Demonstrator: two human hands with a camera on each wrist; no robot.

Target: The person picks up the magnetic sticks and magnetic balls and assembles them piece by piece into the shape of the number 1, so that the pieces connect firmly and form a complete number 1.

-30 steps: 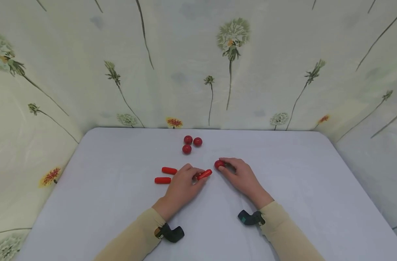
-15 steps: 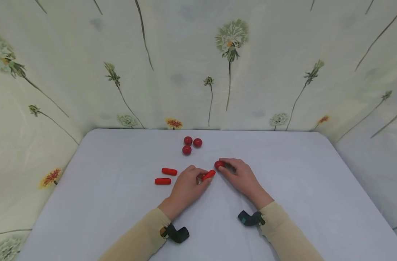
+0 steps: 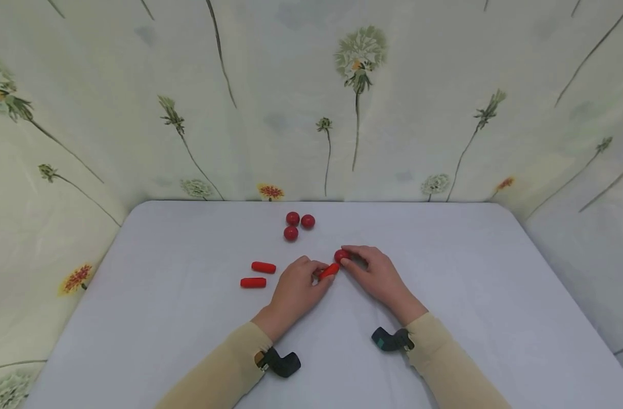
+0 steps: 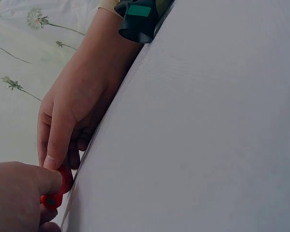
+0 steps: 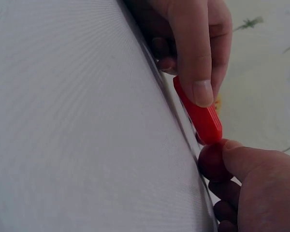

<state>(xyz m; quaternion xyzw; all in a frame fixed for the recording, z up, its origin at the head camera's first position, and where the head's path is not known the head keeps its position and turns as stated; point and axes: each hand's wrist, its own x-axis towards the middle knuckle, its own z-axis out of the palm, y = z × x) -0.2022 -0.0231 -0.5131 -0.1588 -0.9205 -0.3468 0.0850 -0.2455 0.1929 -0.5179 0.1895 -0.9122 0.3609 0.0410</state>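
My left hand [image 3: 295, 291] pinches a short red rod [image 3: 329, 271] with faceted sides, which the right wrist view shows closely as a red rod [image 5: 203, 118] under the thumb. To its right, my right hand [image 3: 380, 278] holds a dark red ball [image 3: 341, 257] between thumb and fingers, low over the table. One end of the rod meets the ball [image 5: 213, 164] in the right wrist view; whether it sits in a hole cannot be seen. In the left wrist view, the left hand [image 4: 19, 195] covers much of the rod.
Two more red rods [image 3: 263, 267] lie side by side left of my left hand. Farther back, three red balls [image 3: 293, 218] sit clustered on the white table [image 3: 178, 341]. A flower-printed cloth [image 3: 270, 136] hangs behind the table's back edge.
My left hand has moved a little to the right, bringing the red rod up to the ball. The right hand has stayed almost still with the ball in its fingers.
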